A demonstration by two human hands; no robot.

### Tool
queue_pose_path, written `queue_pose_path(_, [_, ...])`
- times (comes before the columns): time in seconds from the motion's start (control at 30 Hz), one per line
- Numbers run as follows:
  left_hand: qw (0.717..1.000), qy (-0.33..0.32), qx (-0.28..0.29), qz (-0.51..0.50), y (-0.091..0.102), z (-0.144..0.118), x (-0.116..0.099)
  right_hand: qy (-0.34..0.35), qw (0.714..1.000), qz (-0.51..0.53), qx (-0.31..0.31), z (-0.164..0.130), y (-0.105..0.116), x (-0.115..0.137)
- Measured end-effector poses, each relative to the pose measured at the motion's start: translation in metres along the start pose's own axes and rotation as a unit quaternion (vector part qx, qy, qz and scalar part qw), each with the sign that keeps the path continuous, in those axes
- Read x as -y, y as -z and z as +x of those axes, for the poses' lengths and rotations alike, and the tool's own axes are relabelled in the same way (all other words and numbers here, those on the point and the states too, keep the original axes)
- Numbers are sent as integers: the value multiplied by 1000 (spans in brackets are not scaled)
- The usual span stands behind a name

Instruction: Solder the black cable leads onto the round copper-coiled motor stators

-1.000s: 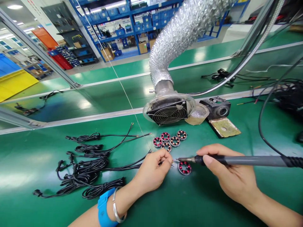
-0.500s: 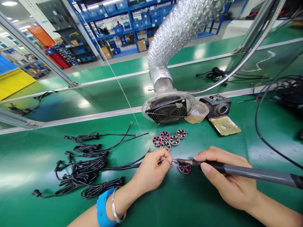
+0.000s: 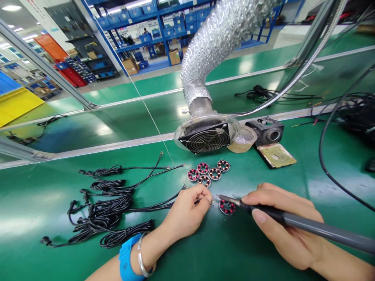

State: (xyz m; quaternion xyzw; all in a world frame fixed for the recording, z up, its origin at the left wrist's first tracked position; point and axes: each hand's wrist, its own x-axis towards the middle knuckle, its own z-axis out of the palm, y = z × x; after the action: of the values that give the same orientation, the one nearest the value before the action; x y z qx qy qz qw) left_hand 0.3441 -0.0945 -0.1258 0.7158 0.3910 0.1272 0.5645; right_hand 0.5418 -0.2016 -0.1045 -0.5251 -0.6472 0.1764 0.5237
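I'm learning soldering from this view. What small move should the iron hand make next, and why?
Probably ease the soldering iron tip left to the wire end pinched by the left hand: the tip hovers just short of it, above the coil ring.

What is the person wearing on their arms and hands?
Both hands are bare, with no gloves and no sleeves in view. The left hand has a bright blue band around the wrist and a thin silver bangle right beside it. The right hand and its wrist wear nothing. The fingernails look short and unpainted.
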Motion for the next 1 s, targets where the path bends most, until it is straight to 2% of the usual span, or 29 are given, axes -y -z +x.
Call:
queue_pose_path(0.3, [1000, 1, 5, -7, 1, -2, -1, 35, 999, -32, 9, 5, -1, -4])
queue_pose_path(0.4, [999, 4, 31, -7, 2, -1, -3, 39, 997, -51, 31, 7, -14, -14])
queue_pose_path(0.57, [997, 15, 79, 10, 5, -3, -6, 86, 991, -50, 94, 6, -37, -31])
queue_pose_path(0.63, [996, 4, 87, 29, 7, -6, -10, 101, 989, -57, 95, 6, -40, -33])
queue_pose_path(0.73, [993, -26, 70, 94, 8, -10, -16, 112, 989, -64, 70, 7, -39, -28])
queue_pose_path(0.8, [991, -33, 55, 114, 7, -11, -18, 102, 990, -56, 75, 7, -36, -25])
queue_pose_path(0.9, [996, -10, 57, 63, 5, -11, -12, 82, 991, -40, 100, 6, -35, -22])
queue_pose_path(1.0, [997, 23, 67, -33, 1, -8, -6, 79, 991, -48, 93, 3, -37, -23])
